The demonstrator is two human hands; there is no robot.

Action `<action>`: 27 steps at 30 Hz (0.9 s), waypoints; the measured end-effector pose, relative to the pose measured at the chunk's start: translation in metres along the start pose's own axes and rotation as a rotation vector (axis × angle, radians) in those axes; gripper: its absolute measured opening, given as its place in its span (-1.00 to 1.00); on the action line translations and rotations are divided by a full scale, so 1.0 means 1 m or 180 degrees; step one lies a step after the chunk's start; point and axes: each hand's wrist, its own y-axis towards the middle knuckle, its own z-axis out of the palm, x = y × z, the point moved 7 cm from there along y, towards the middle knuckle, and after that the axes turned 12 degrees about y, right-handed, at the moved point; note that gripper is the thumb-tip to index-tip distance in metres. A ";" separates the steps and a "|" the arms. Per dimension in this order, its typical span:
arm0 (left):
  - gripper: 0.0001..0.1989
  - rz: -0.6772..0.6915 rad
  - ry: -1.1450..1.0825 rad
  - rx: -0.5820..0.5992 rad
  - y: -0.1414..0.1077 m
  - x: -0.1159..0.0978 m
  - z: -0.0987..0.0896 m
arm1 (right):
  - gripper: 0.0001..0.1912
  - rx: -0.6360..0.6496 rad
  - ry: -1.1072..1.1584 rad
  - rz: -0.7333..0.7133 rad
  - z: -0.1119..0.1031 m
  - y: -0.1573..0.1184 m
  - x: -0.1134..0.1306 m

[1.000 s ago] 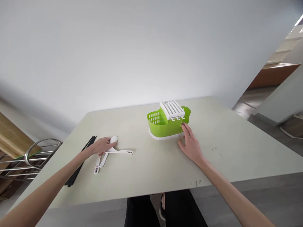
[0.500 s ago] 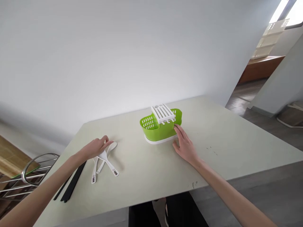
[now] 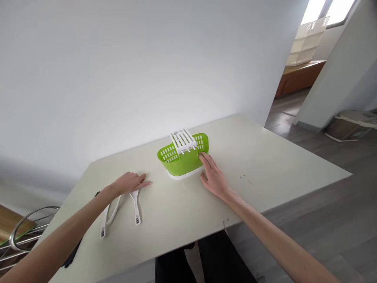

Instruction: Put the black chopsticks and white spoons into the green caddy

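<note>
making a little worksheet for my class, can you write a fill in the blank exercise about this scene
1. The right hand touches the ____ basket.
2. The slotted rack on the basket is ____ in colour.
3. The left hand is close to some white handles, of which ____ show.

Missing words: green; white; three

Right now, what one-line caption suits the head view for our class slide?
Left hand over white utensils, right hand at a green basket, on a pale table.
</note>
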 end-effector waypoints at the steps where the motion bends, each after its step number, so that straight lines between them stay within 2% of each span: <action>1: -0.44 -0.0016 0.0088 -0.0008 0.001 0.001 0.003 | -0.13 -0.0002 0.0001 0.0001 0.000 0.000 0.000; 5: -0.50 -0.0084 0.0409 0.0030 -0.001 0.001 0.008 | -0.12 0.0003 0.0001 -0.0012 0.001 0.000 0.000; 8: -0.51 -0.0326 0.0485 -0.0262 -0.005 -0.005 -0.010 | -0.12 0.0010 -0.0003 -0.0026 0.000 0.000 0.000; 11: -0.54 -0.0552 0.0333 -0.1213 -0.008 -0.028 -0.059 | -0.12 0.0034 -0.0003 -0.0034 -0.001 0.000 0.002; 15: -0.58 -0.0606 -0.0285 -0.2734 -0.007 -0.082 -0.144 | -0.12 0.0016 -0.0106 -0.0024 -0.001 -0.003 0.007; 17: -0.56 -0.0444 -0.0520 -0.3160 0.000 -0.114 -0.179 | -0.12 0.0023 -0.0224 -0.0008 -0.002 -0.007 0.011; 19: -0.53 -0.0252 -0.0566 -0.3218 0.013 -0.145 -0.202 | -0.12 0.0084 -0.0356 -0.0003 -0.001 -0.012 0.015; 21: -0.53 -0.0204 -0.0495 -0.3101 0.024 -0.167 -0.213 | -0.12 0.0154 -0.0493 -0.0017 -0.001 -0.017 0.020; 23: -0.58 -0.0141 -0.0361 -0.2964 0.031 -0.179 -0.212 | -0.13 0.0181 -0.0592 -0.0033 -0.001 -0.020 0.026; 25: -0.64 -0.0087 -0.0257 -0.2900 0.031 -0.179 -0.204 | -0.14 0.0214 -0.0594 -0.0073 0.002 -0.020 0.035; 27: -0.66 -0.0128 -0.0206 -0.2882 0.025 -0.165 -0.192 | -0.15 0.0344 -0.0459 -0.0130 0.007 -0.020 0.045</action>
